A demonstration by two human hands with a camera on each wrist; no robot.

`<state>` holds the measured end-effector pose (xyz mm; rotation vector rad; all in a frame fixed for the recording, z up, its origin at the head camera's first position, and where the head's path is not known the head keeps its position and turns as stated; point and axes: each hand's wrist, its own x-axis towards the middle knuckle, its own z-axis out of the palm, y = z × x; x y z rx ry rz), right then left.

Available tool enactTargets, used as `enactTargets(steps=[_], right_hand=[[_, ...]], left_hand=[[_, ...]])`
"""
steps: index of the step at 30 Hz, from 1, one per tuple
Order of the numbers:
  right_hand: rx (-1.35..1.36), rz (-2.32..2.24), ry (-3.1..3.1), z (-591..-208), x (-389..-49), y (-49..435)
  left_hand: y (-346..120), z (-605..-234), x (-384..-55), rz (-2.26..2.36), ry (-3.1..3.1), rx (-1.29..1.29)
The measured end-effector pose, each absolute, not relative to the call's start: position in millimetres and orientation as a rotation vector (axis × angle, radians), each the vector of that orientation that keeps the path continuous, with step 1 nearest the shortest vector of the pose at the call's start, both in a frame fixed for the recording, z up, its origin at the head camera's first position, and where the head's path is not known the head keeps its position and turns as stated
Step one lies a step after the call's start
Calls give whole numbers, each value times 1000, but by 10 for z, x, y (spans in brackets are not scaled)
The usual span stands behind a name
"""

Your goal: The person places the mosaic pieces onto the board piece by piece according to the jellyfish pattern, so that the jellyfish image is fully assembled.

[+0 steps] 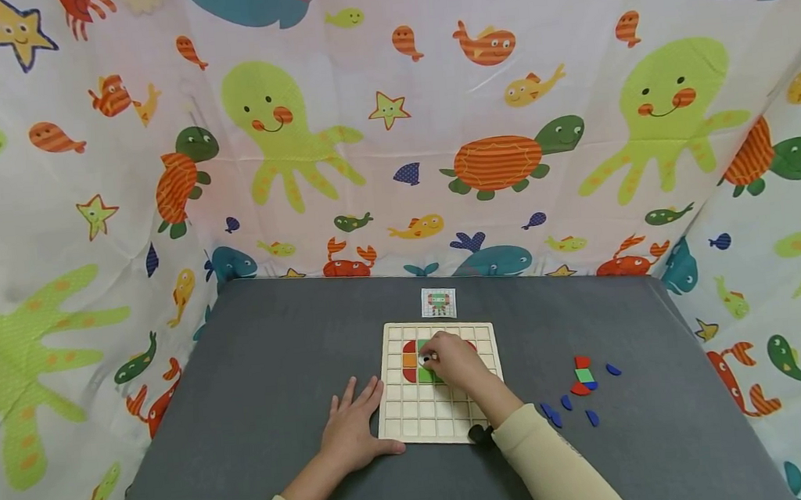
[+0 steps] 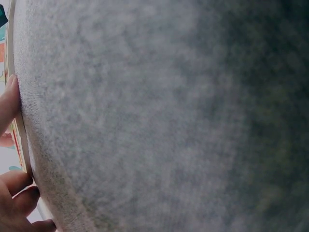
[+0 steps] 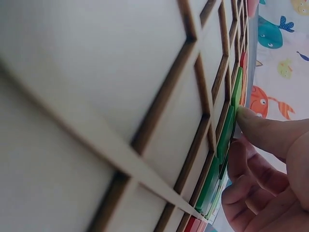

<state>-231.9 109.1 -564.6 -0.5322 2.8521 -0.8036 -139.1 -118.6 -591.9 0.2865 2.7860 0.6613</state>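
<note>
A square wooden grid board (image 1: 415, 429) lies on the grey table. My left hand (image 1: 351, 434) rests at its lower left, fingers spread along the left edge and thumb at the near corner. Over the upper middle of the grid, my right hand (image 1: 457, 359) pinches a small dark-and-white piece (image 1: 426, 359), mostly covered by the fingertips. Red tiles (image 1: 408, 347), an orange tile (image 1: 408, 361) and green tiles (image 1: 425, 376) sit in the cells around it. In the right wrist view, the thumb and fingers (image 3: 258, 128) meet beside the green tiles (image 3: 224, 135).
A small pattern card (image 1: 438, 303) lies beyond the board's far edge. To the right are loose red (image 1: 582, 362), green (image 1: 585, 376) and several blue pieces (image 1: 593, 418). A sea-animal curtain (image 1: 378, 142) encloses the back and sides of the table.
</note>
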Motion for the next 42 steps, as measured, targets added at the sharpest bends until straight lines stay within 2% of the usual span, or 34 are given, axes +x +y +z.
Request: enactTargets(steps=[20, 42], right_hand=[[-513, -844, 2836, -5588, -2295, 1168], [-320, -856, 2974, -5265, -1889, 1896]], left_hand=[[-1183, -5921, -1384, 665, 2795, 299], [-1151, -5928, -1388, 648, 2799, 274]])
